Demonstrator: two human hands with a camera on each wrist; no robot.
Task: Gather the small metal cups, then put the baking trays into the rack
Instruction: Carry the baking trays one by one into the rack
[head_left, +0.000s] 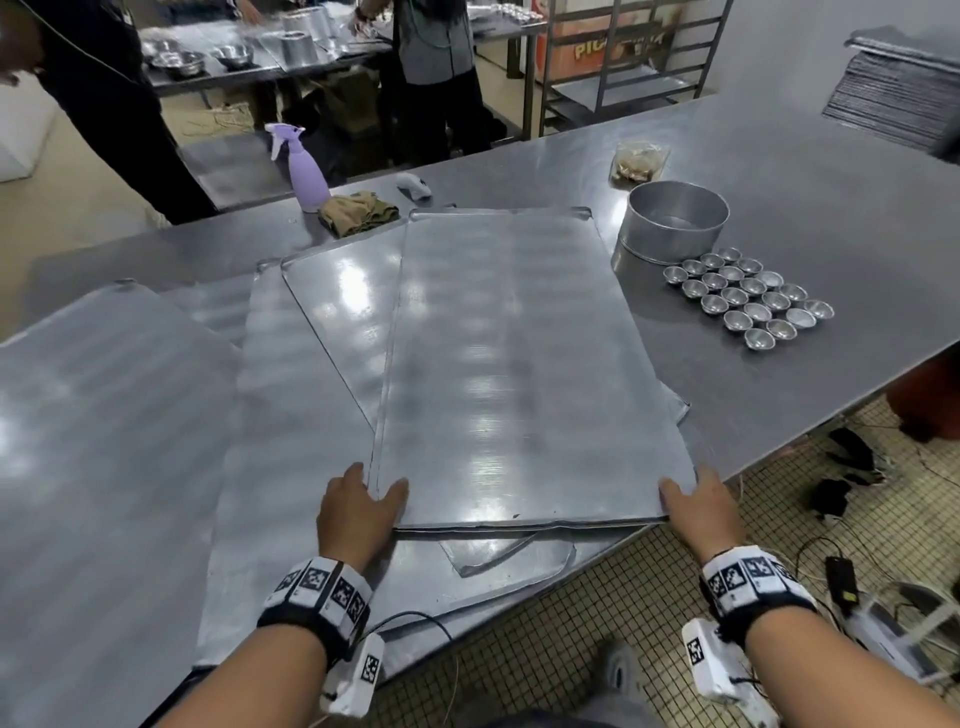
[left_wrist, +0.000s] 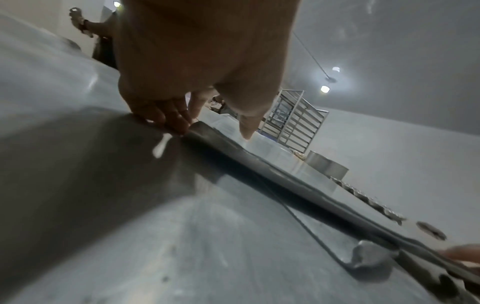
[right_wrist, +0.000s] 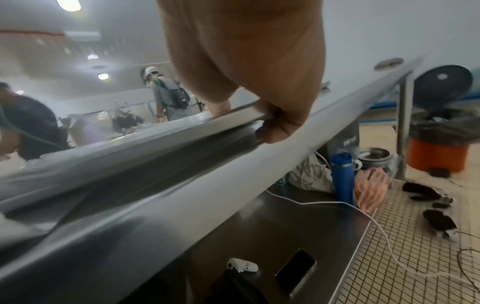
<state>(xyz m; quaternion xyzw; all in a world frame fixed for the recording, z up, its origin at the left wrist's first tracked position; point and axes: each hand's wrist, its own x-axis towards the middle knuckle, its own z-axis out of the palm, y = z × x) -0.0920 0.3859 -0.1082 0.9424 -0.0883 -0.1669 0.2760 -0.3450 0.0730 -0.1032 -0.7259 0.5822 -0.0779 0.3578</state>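
Observation:
A large flat baking tray (head_left: 514, 364) lies on top of a loose stack of several trays on the steel table (head_left: 779, 171). My left hand (head_left: 363, 499) grips its near left corner, thumb on top and fingers (left_wrist: 166, 117) under the edge. My right hand (head_left: 696, 499) grips the near right corner (right_wrist: 249, 115) the same way, at the table's front edge. Several small metal cups (head_left: 748, 296) sit grouped in rows to the right of the trays. The tall metal rack (head_left: 623, 57) stands beyond the table's far side.
A round metal tin (head_left: 675, 223) stands behind the cups. A purple spray bottle (head_left: 306, 166) and a brown cloth (head_left: 358, 213) lie behind the trays. Another tray (head_left: 104, 441) lies at left, a tray pile (head_left: 893, 98) far right. People work at a back table.

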